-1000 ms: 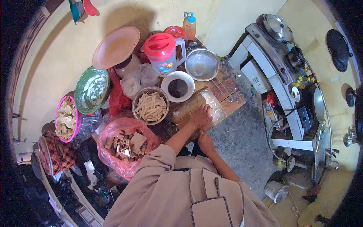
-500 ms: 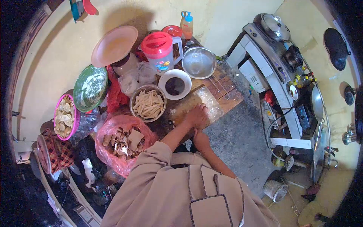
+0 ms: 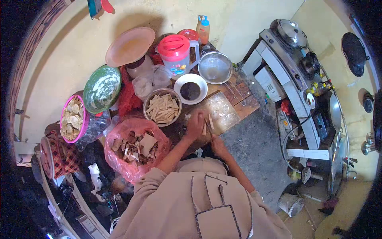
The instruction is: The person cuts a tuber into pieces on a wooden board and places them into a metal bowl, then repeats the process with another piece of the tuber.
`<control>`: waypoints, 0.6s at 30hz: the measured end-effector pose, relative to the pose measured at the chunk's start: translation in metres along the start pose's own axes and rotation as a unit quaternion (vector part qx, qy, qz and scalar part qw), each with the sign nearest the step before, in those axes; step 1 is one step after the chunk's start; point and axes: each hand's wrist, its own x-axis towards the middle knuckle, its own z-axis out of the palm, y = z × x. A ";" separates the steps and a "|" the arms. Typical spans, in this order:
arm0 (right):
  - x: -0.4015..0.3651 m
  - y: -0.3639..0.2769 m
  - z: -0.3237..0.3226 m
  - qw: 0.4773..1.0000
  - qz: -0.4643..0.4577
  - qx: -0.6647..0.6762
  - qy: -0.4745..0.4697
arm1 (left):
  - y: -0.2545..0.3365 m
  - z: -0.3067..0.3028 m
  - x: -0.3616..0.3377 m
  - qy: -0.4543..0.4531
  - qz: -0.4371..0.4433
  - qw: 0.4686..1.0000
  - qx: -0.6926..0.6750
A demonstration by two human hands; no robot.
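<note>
Over the left part of a worn cutting board [image 3: 225,113] is my left hand [image 3: 195,126], its fingers curled in beside pale cut strips [image 3: 211,121]. What its fingertips press on is too small to make out. My right hand [image 3: 218,145], at the board's near edge, is closed round the handle of a knife [image 3: 209,128]. The narrow blade points away from me, between the strips. Left of the board stands a metal bowl [image 3: 156,122] heaped with similar pale sticks [image 3: 162,108]. A white bowl of dark liquid [image 3: 190,91] sits just behind the board.
A pink plastic bag [image 3: 115,159] of brown scraps lies left of my arm. Behind are a red-lidded pitcher [image 3: 175,53], a strainer [image 3: 215,68], a green basin [image 3: 113,93] and a pink-rimmed basket [image 3: 84,123]. A stove [image 3: 284,57] stands to the right.
My left hand has drawn back to the left across the board, uncovering the pale strips and the knife blade. My right hand stays at the near edge. The view has shifted slightly.
</note>
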 end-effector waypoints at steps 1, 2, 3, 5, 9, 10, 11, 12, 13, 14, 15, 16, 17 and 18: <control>-0.003 -0.008 0.003 1.000 0.022 0.008 -0.007 | -0.004 -0.003 0.000 0.000 -0.024 1.000 -0.019; -0.007 -0.015 0.003 0.999 0.044 0.022 -0.011 | -0.009 -0.005 0.002 0.000 -0.048 0.998 -0.038; -0.009 -0.032 -0.003 0.997 0.066 0.036 -0.015 | -0.010 -0.006 0.004 0.000 -0.072 0.996 -0.057; -0.010 -0.038 -0.005 0.995 0.094 0.044 -0.010 | -0.010 -0.005 0.009 -0.008 -0.052 0.998 -0.018; -0.011 -0.019 -0.002 0.995 0.091 0.034 0.031 | -0.018 -0.007 0.002 -0.157 -0.090 0.972 0.147; -0.014 -0.016 -0.001 0.995 0.084 0.036 0.040 | -0.018 -0.009 -0.005 -0.182 -0.058 0.967 0.169; -0.017 -0.013 0.001 0.995 0.080 0.039 0.035 | -0.016 -0.011 -0.017 -0.207 -0.026 0.959 0.190; -0.020 -0.011 0.003 0.996 0.076 0.042 0.029 | -0.015 -0.013 -0.024 -0.230 0.007 0.950 0.211; -0.020 -0.009 0.004 0.996 0.071 0.044 0.023 | -0.021 -0.010 -0.027 -0.224 0.017 0.955 0.192; -0.018 -0.005 0.006 0.996 0.085 0.021 0.020 | -0.030 -0.005 -0.030 -0.218 0.027 0.960 0.172; -0.014 -0.003 0.008 0.995 0.100 -0.002 0.016 | -0.026 -0.006 -0.030 -0.211 0.035 0.965 0.152; -0.011 -0.001 0.009 0.993 0.114 -0.025 0.011 | -0.022 -0.008 -0.029 -0.231 0.027 0.954 0.189; -0.011 0.001 0.009 0.989 0.139 -0.033 0.023 | -0.017 -0.009 -0.029 -0.250 0.018 0.942 0.225; -0.009 -0.012 0.002 0.985 0.165 -0.041 0.037 | -0.008 -0.012 -0.027 -0.270 0.009 0.927 0.261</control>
